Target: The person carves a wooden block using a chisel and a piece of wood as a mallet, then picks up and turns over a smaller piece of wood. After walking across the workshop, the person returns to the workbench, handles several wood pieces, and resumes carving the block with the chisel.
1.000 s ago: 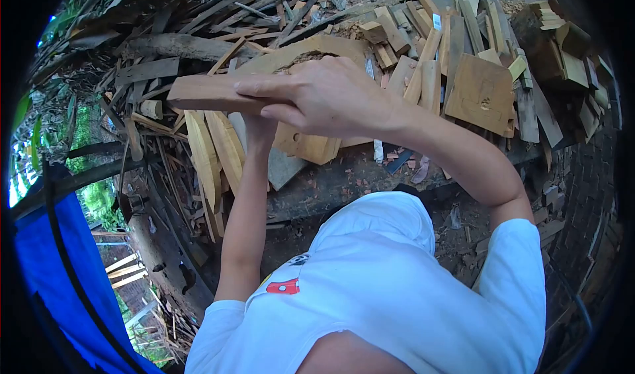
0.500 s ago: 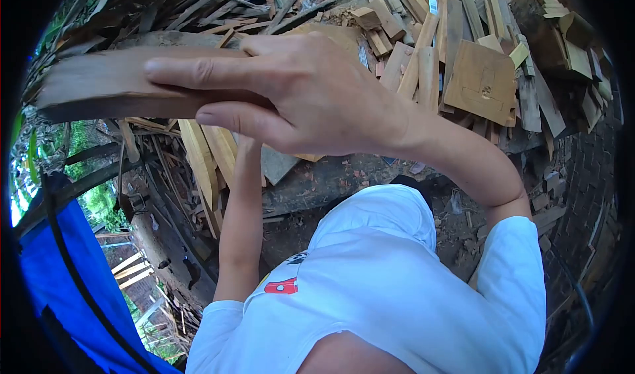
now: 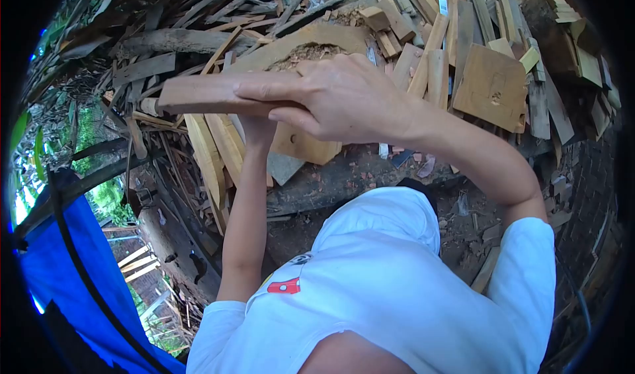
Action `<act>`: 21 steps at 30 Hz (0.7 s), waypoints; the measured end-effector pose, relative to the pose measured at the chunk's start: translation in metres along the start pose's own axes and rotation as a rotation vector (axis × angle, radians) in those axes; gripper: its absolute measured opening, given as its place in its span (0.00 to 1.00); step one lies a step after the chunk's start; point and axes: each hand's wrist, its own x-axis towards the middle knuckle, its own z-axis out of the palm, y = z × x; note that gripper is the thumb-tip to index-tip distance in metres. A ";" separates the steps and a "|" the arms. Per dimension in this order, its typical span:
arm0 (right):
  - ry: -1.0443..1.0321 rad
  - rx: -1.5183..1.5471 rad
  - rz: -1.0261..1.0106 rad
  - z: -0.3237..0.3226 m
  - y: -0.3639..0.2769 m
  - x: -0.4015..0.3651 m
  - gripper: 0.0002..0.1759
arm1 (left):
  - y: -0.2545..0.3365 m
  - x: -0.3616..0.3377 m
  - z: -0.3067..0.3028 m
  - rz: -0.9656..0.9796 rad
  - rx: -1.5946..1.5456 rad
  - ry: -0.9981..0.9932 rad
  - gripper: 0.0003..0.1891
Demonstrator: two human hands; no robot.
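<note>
My right hand (image 3: pixel 360 102) grips one end of a thick brown wooden block (image 3: pixel 202 94), its index finger stretched along the near face and its thumb below. The block lies level across the view, pointing left. My left hand (image 3: pixel 259 129) is raised just under the block, and its fingers are hidden behind the wood. Beneath both hands is a pale wooden piece (image 3: pixel 307 145) with a small dark hole, beside a grey flat slab (image 3: pixel 286 169). Behind my right hand, wood chips lie on a broad wooden surface (image 3: pixel 264 56).
Offcuts and sticks (image 3: pixel 436 63) are heaped at the far right, with a square board (image 3: pixel 491 86) leaning on them. Long yellowish planks (image 3: pixel 206 155) stand by my left forearm. A blue tarp (image 3: pixel 79 268) hangs at the left. Old timber (image 3: pixel 178 41) lies along the back.
The wooden block has moved right and back towards me with my right hand, and its left end is less blurred. My left hand remains below it.
</note>
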 end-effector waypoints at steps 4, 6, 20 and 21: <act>0.139 0.199 -0.024 -0.014 0.001 0.004 0.22 | 0.001 0.000 0.001 -0.011 -0.052 -0.001 0.10; 0.359 0.351 -0.099 -0.007 -0.005 0.004 0.23 | 0.002 0.000 0.001 -0.027 -0.073 0.003 0.10; 0.006 0.547 0.426 0.053 0.067 -0.040 0.31 | -0.008 0.027 -0.022 -0.303 -0.330 0.382 0.10; 0.006 0.549 0.426 0.060 0.068 -0.047 0.31 | -0.016 0.029 -0.028 -0.336 -0.375 0.457 0.11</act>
